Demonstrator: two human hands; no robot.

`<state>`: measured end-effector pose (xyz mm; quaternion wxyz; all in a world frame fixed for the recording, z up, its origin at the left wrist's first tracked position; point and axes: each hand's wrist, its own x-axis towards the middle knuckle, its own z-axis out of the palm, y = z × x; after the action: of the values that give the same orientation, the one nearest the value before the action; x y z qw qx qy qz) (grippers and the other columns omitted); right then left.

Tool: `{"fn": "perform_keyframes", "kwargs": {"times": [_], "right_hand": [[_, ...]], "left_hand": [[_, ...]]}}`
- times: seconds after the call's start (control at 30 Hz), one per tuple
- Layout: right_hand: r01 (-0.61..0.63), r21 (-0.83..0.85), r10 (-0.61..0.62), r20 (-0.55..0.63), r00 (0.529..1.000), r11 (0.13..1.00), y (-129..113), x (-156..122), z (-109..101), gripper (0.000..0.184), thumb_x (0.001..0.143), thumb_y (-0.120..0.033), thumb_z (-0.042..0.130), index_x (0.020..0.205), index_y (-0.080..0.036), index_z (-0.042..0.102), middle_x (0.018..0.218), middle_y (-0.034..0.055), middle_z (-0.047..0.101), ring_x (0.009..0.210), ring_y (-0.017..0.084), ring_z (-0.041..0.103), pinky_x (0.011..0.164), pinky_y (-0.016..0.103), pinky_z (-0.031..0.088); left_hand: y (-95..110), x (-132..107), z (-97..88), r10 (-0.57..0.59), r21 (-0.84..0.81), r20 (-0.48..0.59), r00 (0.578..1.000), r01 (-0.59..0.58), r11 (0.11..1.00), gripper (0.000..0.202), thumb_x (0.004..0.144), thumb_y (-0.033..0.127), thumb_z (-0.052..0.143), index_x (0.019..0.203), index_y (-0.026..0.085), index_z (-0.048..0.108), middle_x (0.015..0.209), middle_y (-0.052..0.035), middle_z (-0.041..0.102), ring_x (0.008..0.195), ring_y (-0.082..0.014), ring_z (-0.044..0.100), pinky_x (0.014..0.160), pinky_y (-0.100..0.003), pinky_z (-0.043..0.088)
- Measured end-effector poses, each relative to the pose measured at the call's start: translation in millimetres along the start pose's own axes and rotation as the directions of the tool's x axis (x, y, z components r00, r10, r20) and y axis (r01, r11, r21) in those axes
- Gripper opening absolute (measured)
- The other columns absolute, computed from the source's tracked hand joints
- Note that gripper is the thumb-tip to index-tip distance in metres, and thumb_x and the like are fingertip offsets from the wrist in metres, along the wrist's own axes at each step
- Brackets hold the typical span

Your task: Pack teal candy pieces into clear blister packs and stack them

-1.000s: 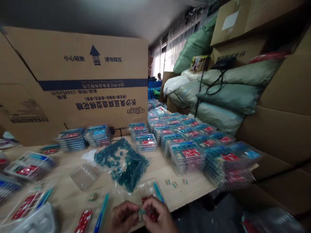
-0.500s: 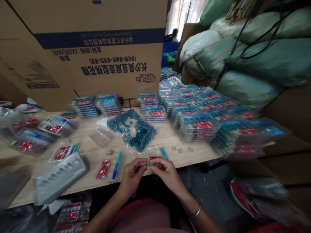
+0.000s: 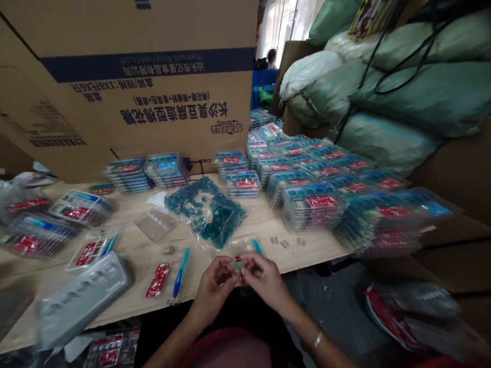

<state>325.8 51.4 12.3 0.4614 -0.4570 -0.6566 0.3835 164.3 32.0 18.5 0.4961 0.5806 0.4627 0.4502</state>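
Head: hands (image 3: 215, 286) before "Yixing Food" carton (image 3: 153, 112)

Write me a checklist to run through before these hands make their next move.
1. Both hands in view: ok; left hand and right hand meet at the fingertips.
2. Small green piece at the fingertips: ok.
3. Which hand grips that piece: cannot tell; blurred.
4. Turquoise pen-shaped item just beyond the right hand: ok.
5. Table beside the hands free of loose pieces: not ok; three small pieces lie to the right.
6. Clear bag of teal pieces open for picking: cannot tell; it lies beyond the hands, its mouth unclear.
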Motion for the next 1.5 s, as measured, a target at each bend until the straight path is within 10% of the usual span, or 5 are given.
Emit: {"fn": "perform_keyframes", "kwargs": {"times": [0.2,0.8,0.97,1.07,1.5], "right_hand": [[-0.158,-0.176,0.172,0.069,0.983,0.972,25.8,59.8,-0.1,0.009,0.069,-0.014,0.055,0.071,-0.018,0.063,0.066,0.0006,0.066,0.064,0.015,0.06,0.062,0.025,0.045],[0.019,-0.782,0.031,0.05,0.998,0.622,25.2,52.7,19.3,0.011,0.084,-0.017,0.048,0.084,-0.018,0.06,0.08,0.0033,0.059,0.064,0.015,0.057,0.057,0.025,0.036],[0.173,-0.625,-0.17,0.065,0.983,0.761,21.2,42.5,11.9,0.019,0.09,-0.022,0.039,0.085,-0.019,0.058,0.084,0.005,0.058,0.075,0.017,0.058,0.067,0.028,0.043],[0.274,-0.532,-0.266,0.094,0.959,0.801,6.2,30.4,15.8,0.021,0.092,-0.024,0.038,0.086,-0.02,0.058,0.085,0.0052,0.059,0.079,0.018,0.058,0.07,0.028,0.044],[0.397,-0.657,-0.394,0.163,0.905,0.641,41.0,19.1,37.4,0.028,0.09,-0.031,0.04,0.096,-0.018,0.064,0.103,0.0142,0.06,0.095,0.028,0.056,0.081,0.043,0.047]], "left_hand": [[-12.0,16.3,1.1,0.227,0.562,0.291,0.93,-0.357,0.746,0.01,0.082,0.019,0.053,0.09,0.02,0.06,0.108,-0.0084,0.061,0.106,-0.0231,0.052,0.093,-0.041,0.043],[-12.4,9.1,-10.0,0.291,0.626,0.316,0.903,-0.429,0.651,0.018,0.085,0.025,0.052,0.101,0.019,0.059,0.115,-0.0093,0.061,0.107,-0.0207,0.053,0.093,-0.035,0.044],[1.4,7.8,-85.6,0.317,0.809,-0.109,0.942,-0.101,0.579,0.018,0.085,0.026,0.052,0.099,0.021,0.06,0.11,-0.0106,0.062,0.106,-0.0238,0.056,0.091,-0.041,0.046],[-7.1,-3.7,-117.4,0.175,0.898,-0.142,0.974,0.053,0.437,0.022,0.075,0.032,0.063,0.094,0.02,0.062,0.113,-0.0119,0.06,0.112,-0.0294,0.052,0.094,-0.047,0.043],[-27.3,-6.7,-114.2,0.185,0.918,-0.285,0.941,0.212,0.334,0.034,0.08,0.034,0.059,0.109,0.015,0.057,0.122,-0.0162,0.056,0.117,-0.0305,0.049,0.098,-0.05,0.04]]}}
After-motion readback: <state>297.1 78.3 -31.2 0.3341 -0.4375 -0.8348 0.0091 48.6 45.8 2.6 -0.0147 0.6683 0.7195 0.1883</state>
